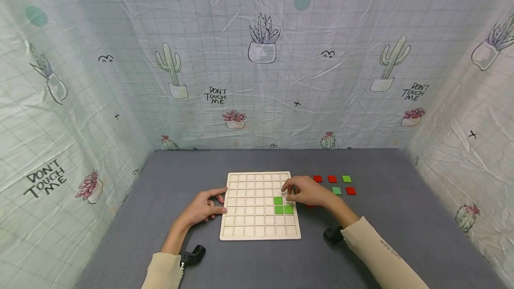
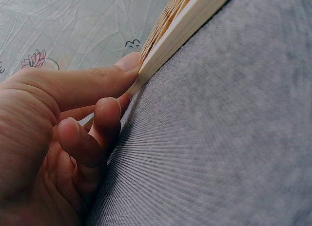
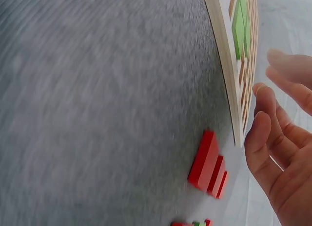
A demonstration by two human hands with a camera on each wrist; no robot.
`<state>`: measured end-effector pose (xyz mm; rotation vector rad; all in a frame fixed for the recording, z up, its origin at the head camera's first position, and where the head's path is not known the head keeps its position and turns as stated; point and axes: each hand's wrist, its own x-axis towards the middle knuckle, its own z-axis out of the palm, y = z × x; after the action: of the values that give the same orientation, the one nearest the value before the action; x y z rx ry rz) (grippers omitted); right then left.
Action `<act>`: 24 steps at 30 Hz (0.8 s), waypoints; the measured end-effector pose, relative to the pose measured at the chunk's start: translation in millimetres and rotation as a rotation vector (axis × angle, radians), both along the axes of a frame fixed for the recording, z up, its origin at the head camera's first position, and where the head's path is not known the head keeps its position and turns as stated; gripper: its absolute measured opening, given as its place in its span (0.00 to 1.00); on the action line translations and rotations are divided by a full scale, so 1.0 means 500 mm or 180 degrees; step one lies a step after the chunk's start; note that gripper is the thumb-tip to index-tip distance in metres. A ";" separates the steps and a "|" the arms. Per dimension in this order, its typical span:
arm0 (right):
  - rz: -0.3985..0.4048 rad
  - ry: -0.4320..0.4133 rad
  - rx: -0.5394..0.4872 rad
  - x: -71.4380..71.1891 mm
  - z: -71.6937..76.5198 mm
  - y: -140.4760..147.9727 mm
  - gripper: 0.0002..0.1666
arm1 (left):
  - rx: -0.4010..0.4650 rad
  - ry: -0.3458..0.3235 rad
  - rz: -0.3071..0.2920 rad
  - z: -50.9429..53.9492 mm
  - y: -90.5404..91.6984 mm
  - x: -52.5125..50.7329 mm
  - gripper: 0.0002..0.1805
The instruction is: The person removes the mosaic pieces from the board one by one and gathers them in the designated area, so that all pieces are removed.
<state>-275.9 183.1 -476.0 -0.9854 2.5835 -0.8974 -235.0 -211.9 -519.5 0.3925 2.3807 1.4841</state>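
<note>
A square wooden grid board (image 1: 249, 232) lies on the table, with three green tiles (image 1: 279, 209) in cells near its right side. At the board's left edge my left hand (image 1: 199, 208) touches the rim with a straight thumb and index finger, set apart along it. In the left wrist view, the thumb (image 2: 92, 82) presses the wooden side while the other fingers bend loosely. Over the right part of the board hovers my right hand (image 1: 308, 191), fingers bent. In the right wrist view a gap shows between thumb and fingers, with nothing seen held.
Right of the board lie loose red tiles (image 1: 332, 179) and green tiles (image 1: 336, 190), one red tile (image 1: 311, 206) partly hidden under the right hand. The grey table (image 1: 257, 266) meets a printed curtain (image 1: 281, 79) at the back and sides.
</note>
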 end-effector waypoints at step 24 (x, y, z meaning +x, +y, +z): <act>0.0105 -0.0219 0.0029 -0.007 -0.004 -0.047 0.09 | 0.0018 -0.0017 0.0013 0.003 0.000 0.000 0.40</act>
<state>-279.4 159.9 -478.0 -0.9742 2.5048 -0.8945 -234.8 -211.8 -517.9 0.3844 2.3752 1.4920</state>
